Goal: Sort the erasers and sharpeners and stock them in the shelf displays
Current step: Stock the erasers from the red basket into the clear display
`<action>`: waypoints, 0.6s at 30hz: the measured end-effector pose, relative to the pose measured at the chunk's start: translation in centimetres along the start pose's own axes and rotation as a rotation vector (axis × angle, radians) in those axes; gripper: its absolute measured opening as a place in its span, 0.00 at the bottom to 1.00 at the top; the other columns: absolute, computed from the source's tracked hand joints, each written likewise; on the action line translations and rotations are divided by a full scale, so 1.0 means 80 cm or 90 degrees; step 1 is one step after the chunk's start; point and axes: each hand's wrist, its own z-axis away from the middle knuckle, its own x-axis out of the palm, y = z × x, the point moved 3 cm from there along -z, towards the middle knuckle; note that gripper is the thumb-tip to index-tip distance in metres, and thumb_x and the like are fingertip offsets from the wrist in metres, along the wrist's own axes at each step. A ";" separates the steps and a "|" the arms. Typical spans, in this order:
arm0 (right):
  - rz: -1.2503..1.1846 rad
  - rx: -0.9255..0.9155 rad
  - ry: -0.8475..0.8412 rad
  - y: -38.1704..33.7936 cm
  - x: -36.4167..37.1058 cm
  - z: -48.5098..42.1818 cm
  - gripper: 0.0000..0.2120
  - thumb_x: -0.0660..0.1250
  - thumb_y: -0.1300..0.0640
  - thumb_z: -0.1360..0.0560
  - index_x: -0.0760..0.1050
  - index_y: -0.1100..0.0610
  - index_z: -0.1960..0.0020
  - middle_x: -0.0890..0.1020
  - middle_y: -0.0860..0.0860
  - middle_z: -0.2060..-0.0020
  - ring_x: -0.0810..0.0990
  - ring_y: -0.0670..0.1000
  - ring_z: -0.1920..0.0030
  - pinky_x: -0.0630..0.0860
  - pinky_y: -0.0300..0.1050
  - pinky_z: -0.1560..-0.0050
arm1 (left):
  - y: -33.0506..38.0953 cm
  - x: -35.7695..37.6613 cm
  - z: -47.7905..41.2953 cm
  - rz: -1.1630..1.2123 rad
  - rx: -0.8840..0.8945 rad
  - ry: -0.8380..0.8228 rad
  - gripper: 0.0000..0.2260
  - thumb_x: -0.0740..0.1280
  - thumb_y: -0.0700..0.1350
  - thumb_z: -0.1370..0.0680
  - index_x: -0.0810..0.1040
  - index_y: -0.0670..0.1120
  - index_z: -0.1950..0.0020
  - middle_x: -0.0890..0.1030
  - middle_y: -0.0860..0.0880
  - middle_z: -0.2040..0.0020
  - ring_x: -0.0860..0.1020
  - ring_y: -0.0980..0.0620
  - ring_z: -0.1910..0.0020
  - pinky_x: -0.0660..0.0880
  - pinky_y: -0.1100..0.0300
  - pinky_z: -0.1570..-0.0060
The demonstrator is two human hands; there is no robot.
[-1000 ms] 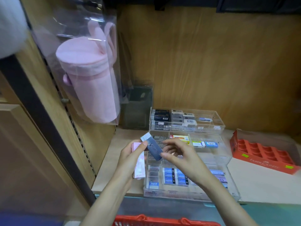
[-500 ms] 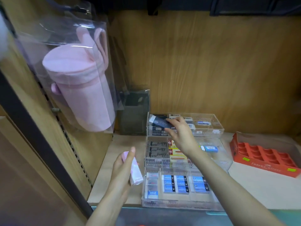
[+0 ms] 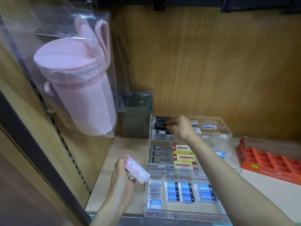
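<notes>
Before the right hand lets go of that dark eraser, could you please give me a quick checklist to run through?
1. Dark eraser sits over the back tray's left compartment, with matching dark ones: ok.
2. Right hand pinches its right end: ok.
3. Eraser lies flat on the stack: cannot tell.
4. Left hand grips the pink eraser, apart from the trays: ok.
5. Compartment with matching pink erasers in sight: not ok.
</notes>
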 end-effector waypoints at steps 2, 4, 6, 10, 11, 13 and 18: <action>-0.006 -0.014 -0.017 0.001 -0.005 0.000 0.10 0.68 0.61 0.25 0.81 0.60 0.44 0.83 0.55 0.47 0.79 0.52 0.51 0.68 0.35 0.55 | 0.003 0.001 0.001 0.006 0.002 0.003 0.09 0.55 0.45 0.20 0.67 0.48 0.60 0.64 0.48 0.68 0.65 0.52 0.72 0.67 0.64 0.76; -0.012 -0.015 -0.047 0.006 -0.007 0.002 0.10 0.68 0.61 0.26 0.81 0.59 0.45 0.83 0.55 0.48 0.79 0.51 0.55 0.68 0.34 0.60 | 0.007 0.003 0.002 0.023 0.010 0.008 0.10 0.55 0.43 0.20 0.66 0.50 0.62 0.63 0.49 0.69 0.65 0.54 0.74 0.66 0.67 0.79; 0.002 -0.018 -0.071 0.009 -0.009 0.000 0.09 0.68 0.62 0.25 0.82 0.59 0.46 0.83 0.55 0.48 0.79 0.51 0.55 0.67 0.34 0.59 | 0.010 0.005 0.002 0.031 0.016 0.006 0.11 0.55 0.43 0.20 0.66 0.49 0.62 0.63 0.49 0.70 0.66 0.55 0.76 0.66 0.68 0.80; 0.010 -0.004 -0.069 0.005 -0.004 -0.007 0.09 0.67 0.63 0.25 0.82 0.58 0.46 0.82 0.55 0.47 0.77 0.51 0.50 0.70 0.38 0.51 | 0.009 0.007 0.001 0.028 0.034 -0.006 0.08 0.56 0.43 0.19 0.69 0.46 0.58 0.67 0.49 0.68 0.68 0.54 0.71 0.69 0.65 0.71; 0.007 0.004 -0.063 0.005 -0.001 -0.009 0.10 0.66 0.63 0.25 0.82 0.57 0.47 0.82 0.55 0.47 0.77 0.53 0.46 0.71 0.41 0.45 | 0.008 0.007 0.001 0.030 0.041 -0.012 0.07 0.57 0.43 0.19 0.70 0.46 0.56 0.68 0.49 0.67 0.69 0.54 0.68 0.68 0.63 0.66; 0.026 -0.003 -0.071 0.006 0.008 -0.012 0.12 0.64 0.62 0.26 0.84 0.52 0.50 0.83 0.53 0.47 0.73 0.58 0.39 0.69 0.49 0.35 | 0.007 0.010 0.003 0.037 0.049 -0.032 0.04 0.59 0.44 0.19 0.71 0.45 0.52 0.72 0.49 0.64 0.72 0.54 0.64 0.67 0.62 0.61; 0.147 -0.043 -0.105 -0.002 0.017 0.007 0.17 0.56 0.55 0.24 0.80 0.44 0.43 0.73 0.49 0.33 0.59 0.62 0.32 0.54 0.57 0.30 | 0.006 0.014 0.007 0.043 0.069 -0.039 0.05 0.60 0.44 0.20 0.72 0.43 0.47 0.74 0.49 0.61 0.72 0.56 0.62 0.68 0.63 0.59</action>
